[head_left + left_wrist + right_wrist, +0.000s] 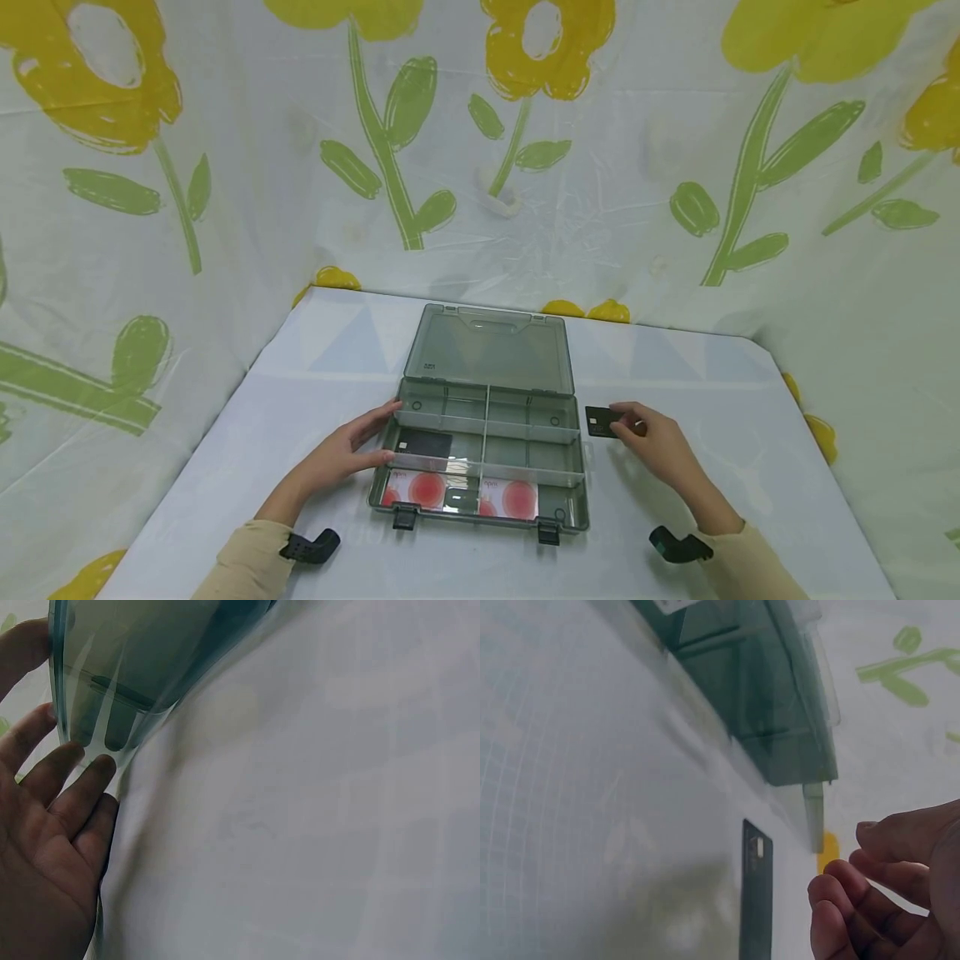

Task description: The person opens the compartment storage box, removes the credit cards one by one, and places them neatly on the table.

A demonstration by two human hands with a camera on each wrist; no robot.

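Observation:
A translucent grey compartment box (534,450) stands with its lid (489,354) laid open toward the wall. My left hand (348,450) rests its fingertips and thumb along the box's left side; in the left wrist view those fingers (94,787) lie fairly straight against the box wall. A black card (598,422) with a pale chip lies on the table right of the box. Over its right end hovers my right hand (660,442), thumb and fingers loosely bent. The right wrist view shows a gap between this card (756,900) and the fingertips (829,889).
Inside the box, a dark card (423,443) lies in the middle-left compartment. The front row holds a pink-and-white card (416,487) at left and another pink-and-white card (517,500) toward the middle. Flower-printed cloth (600,208) hangs around the white table (735,417).

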